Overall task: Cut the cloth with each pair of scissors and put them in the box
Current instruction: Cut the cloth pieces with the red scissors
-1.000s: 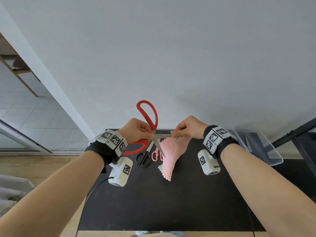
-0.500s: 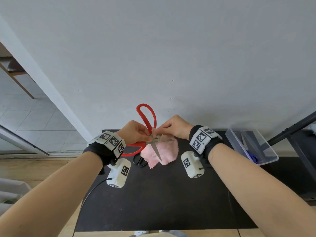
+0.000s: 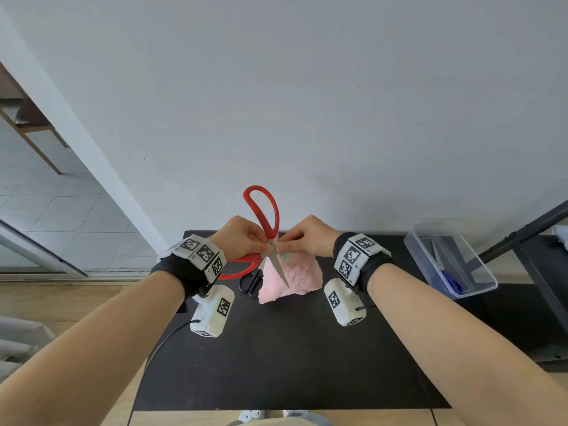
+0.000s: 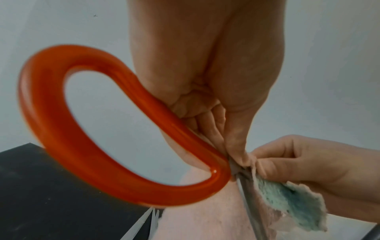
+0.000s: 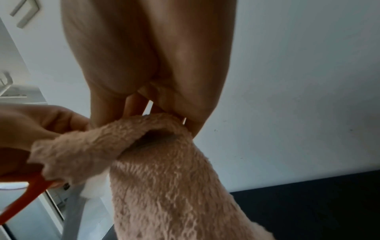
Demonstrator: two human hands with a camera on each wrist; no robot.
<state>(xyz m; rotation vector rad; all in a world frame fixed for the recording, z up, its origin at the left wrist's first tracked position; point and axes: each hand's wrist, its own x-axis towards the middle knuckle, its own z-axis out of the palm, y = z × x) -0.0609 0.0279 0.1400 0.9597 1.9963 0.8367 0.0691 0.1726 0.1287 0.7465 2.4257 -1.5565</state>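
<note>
My left hand [image 3: 258, 243] pinches the red-handled scissors [image 3: 262, 210] near their pivot. One red loop stands up against the wall, the other points left, and a blade [image 3: 282, 273] slants down across the pink cloth [image 3: 299, 276]. My right hand [image 3: 289, 242] pinches the cloth's top edge right beside the left fingers. The cloth's lower part lies bunched on the black table [image 3: 276, 348]. The left wrist view has the red loop [image 4: 86, 133], the blade [image 4: 249, 203] and the cloth's green underside [image 4: 287, 203]. In the right wrist view the cloth [image 5: 174, 178] hangs from my right fingers.
Black-handled scissors [image 3: 249, 284] lie on the table, partly under the cloth. A clear plastic box [image 3: 425, 241] stands at the table's right edge with blue-handled scissors [image 3: 451, 282] inside. A dark stand [image 3: 522, 235] rises behind the box. The wall is close behind the table.
The hands have come together. The cloth, hanging free a second ago, now has its lower part bunched on the table. The sideways blade no longer shows; one points down.
</note>
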